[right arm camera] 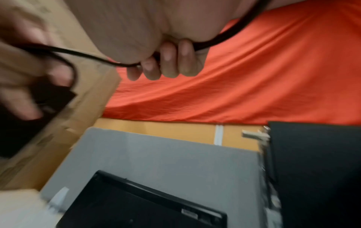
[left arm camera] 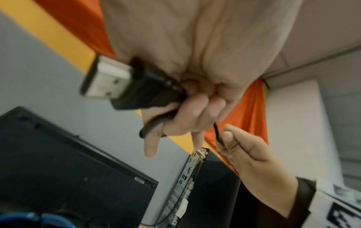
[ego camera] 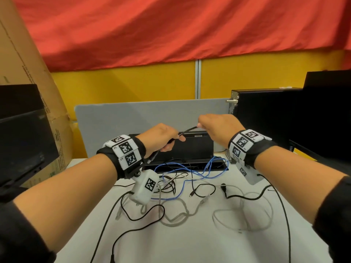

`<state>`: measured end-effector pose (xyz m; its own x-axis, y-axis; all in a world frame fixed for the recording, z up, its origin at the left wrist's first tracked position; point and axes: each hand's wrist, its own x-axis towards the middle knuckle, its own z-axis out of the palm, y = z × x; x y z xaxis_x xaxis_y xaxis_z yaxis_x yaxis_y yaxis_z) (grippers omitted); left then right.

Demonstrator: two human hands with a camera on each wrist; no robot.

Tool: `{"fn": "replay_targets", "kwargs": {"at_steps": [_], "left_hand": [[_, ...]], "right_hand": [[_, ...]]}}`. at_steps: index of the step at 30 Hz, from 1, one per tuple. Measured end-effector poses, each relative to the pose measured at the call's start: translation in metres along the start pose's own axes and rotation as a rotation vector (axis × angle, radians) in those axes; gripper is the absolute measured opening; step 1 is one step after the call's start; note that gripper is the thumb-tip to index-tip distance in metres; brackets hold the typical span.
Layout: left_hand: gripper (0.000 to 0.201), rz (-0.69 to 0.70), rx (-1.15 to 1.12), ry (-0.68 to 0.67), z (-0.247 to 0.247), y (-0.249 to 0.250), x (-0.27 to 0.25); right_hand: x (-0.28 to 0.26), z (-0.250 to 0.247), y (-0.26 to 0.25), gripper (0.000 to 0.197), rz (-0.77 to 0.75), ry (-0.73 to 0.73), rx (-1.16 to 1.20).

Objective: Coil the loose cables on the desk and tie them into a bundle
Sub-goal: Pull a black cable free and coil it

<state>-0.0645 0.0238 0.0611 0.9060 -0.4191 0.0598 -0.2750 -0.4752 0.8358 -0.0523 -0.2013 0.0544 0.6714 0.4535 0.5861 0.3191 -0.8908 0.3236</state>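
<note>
Both hands are raised above the white desk with a black cable stretched between them. My left hand curls its fingers round the cable just behind its flat metal plug, which sticks out below the fist. To the right and slightly higher, my right hand grips the same cable in curled fingers. On the desk lie tangled loose cables: a blue one, grey ones and thin black ones.
A black monitor and a tall cardboard box stand at the left. A black computer tower is at the right. A grey divider panel and a low black device close off the back of the desk.
</note>
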Motion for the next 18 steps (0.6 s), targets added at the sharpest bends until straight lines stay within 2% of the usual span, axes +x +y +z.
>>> {"fn": "replay_targets", "kwargs": {"at_steps": [2, 5, 7, 9, 10, 13, 16, 18], "left_hand": [[0.033, -0.012, -0.122, -0.069, -0.002, -0.005, -0.003], [0.036, -0.006, -0.272, -0.193, -0.001, -0.011, -0.007], [0.037, 0.017, -0.397, -0.271, 0.000, -0.012, -0.008], [0.038, 0.063, -0.516, -0.318, 0.000, -0.009, -0.008], [0.038, 0.090, -0.580, -0.330, 0.001, -0.007, -0.008], [0.039, 0.172, -0.750, -0.336, 0.003, 0.002, -0.007], [0.041, 0.217, -0.837, -0.322, 0.005, 0.011, -0.006], [0.042, 0.227, -0.884, -0.303, 0.007, 0.015, -0.005]], "right_hand": [[-0.002, 0.000, 0.008, 0.026, 0.084, 0.017, 0.039], [-0.002, -0.001, 0.008, 0.029, 0.073, 0.109, 0.054], [0.000, -0.002, 0.008, 0.025, 0.074, 0.153, 0.112], [0.003, 0.000, 0.009, 0.014, 0.080, 0.135, 0.136], [0.003, 0.002, 0.009, 0.012, 0.086, 0.114, 0.144], [0.002, 0.009, 0.005, 0.025, 0.129, 0.050, 0.187], [-0.004, 0.014, -0.003, 0.020, 0.186, 0.074, 0.275], [-0.008, 0.015, -0.008, 0.027, 0.209, 0.076, 0.366]]}}
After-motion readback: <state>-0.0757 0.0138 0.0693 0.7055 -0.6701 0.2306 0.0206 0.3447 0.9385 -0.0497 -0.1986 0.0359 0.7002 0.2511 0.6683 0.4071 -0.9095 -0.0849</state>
